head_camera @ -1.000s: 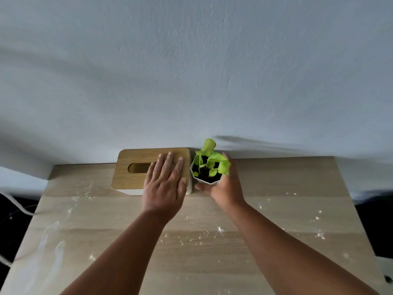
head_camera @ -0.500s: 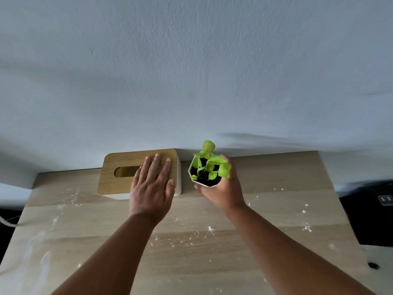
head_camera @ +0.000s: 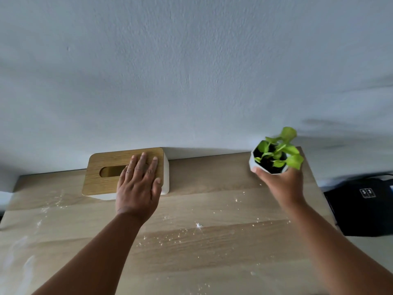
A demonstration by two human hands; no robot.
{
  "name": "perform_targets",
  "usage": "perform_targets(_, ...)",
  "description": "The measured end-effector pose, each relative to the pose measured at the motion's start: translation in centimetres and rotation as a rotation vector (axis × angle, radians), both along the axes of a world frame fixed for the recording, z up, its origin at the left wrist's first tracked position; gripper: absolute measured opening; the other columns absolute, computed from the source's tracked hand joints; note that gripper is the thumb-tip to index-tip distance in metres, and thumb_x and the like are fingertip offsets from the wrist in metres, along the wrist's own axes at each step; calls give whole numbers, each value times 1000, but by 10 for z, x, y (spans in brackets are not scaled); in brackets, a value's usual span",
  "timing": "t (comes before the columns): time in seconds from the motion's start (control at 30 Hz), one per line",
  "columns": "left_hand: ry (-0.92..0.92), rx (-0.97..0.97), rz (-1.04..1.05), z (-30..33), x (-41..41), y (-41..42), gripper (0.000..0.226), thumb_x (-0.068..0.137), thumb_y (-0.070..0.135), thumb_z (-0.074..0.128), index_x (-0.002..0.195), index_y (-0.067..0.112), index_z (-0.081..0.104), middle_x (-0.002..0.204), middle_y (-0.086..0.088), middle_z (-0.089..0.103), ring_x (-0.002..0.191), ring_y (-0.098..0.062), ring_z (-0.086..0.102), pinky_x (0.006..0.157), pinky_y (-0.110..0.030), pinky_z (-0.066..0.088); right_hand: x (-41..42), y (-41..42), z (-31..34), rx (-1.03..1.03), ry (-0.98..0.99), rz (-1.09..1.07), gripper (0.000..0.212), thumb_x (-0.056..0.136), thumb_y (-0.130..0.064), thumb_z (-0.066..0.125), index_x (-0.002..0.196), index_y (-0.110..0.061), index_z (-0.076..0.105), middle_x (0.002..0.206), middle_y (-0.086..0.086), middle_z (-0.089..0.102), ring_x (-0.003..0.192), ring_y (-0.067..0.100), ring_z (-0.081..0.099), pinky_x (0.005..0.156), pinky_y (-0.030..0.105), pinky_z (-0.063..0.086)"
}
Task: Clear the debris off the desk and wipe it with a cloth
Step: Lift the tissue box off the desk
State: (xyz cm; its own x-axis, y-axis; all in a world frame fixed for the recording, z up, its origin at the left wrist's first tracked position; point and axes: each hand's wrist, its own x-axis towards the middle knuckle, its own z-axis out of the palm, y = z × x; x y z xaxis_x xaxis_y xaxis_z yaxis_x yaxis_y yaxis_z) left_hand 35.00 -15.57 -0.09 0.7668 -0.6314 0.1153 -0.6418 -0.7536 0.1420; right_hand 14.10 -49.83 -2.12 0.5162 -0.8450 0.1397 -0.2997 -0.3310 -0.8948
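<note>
- My right hand (head_camera: 282, 184) grips the small white plant pot (head_camera: 268, 165) from below and the near side, fingers curled round its faceted wall, up near the far right corner of the surface (head_camera: 212, 248).
- My left hand (head_camera: 138, 188) lies flat with straight fingers on the wooden lid of the tissue box (head_camera: 106, 173), which sits against the wall at the far left.
- The debris (head_camera: 182, 233), white crumbs and powdery specks, is scattered across the middle of the surface, with smeared patches toward the near left edge.
- I judge the step in hand to be moving these two things out of the way so the whole top can be cleared and wiped.
- To do it well I keep the pot upright so no soil spills and adds to the mess.
- I cannot tell whether the pot is touching the surface or held just above it.
- I press the box evenly as I slide it, so it does not tip.
- No cloth is in view yet; a dark bag (head_camera: 361, 209) lies off the right edge.
</note>
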Motion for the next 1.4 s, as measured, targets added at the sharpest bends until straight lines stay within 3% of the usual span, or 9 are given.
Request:
perform_targets(0.07,-9,-7,-1,-1,0,0,61,102,46,26,159,25,33,169,-6,24,158,-25,12,125,-51,21,-10,-13,-2,10,4,-82,67,58,-49,95,117,-43,63,106,-23,72,93,-7,69,74,6,51)
perform_targets(0.17,-19,-16,-2,-2,1,0,61,102,45,27,159,25,35,168,-6,26,158,-26,13,124,-52,23,-21,-29,-9,60,25,-189,77,53,-60,92,120,-39,61,106,-23,71,92,-12,67,78,12,54)
perform_targets(0.23,-24,-16,-4,-2,2,0,60,102,45,28,158,25,35,168,-6,26,158,-26,14,124,-52,23,-25,-39,-13,81,23,-219,84,52,-59,93,125,-34,59,110,-18,72,95,-10,67,79,13,53)
perform_targets(0.43,-48,-34,-10,-3,1,0,59,101,42,31,157,24,38,167,-8,30,157,-27,17,123,-53,26,-25,-54,-21,116,15,-242,78,53,-52,94,122,-38,60,109,-22,70,94,-12,66,71,-3,43)
perform_targets(0.6,-49,-44,-9,-2,1,0,59,101,43,31,156,24,39,166,-8,31,157,-28,18,122,-54,26,-29,-59,-33,105,64,-234,87,53,-54,95,128,-31,57,117,-12,70,101,-3,67,86,18,50)
perform_targets(0.83,-30,-40,-6,-1,0,0,60,101,44,30,157,25,39,167,-8,30,158,-27,16,123,-53,25,-30,-59,-34,90,29,-213,90,54,-50,97,131,-34,53,120,-15,69,103,-6,66,87,20,51)
perform_targets(1.0,-17,-36,-6,0,0,0,60,102,45,29,157,25,38,167,-8,30,157,-27,17,124,-52,23,-40,-50,-32,165,-75,-145,98,57,-35,100,138,-40,45,130,-16,66,114,4,68,95,26,57)
perform_targets(1.17,8,-24,1,3,-1,0,61,101,46,27,158,26,35,168,-7,27,158,-27,15,125,-50,21,-61,-31,-24,201,-54,-134,113,56,-46,99,148,-47,34,150,-9,52,132,8,56,113,43,43)
perform_targets(1.4,85,-21,-8,9,0,1,63,102,50,23,160,28,29,170,-4,19,159,-24,7,127,-48,13,-76,36,-12,255,-30,-171,125,56,-48,96,156,-35,22,162,8,35,143,15,43,119,39,36)
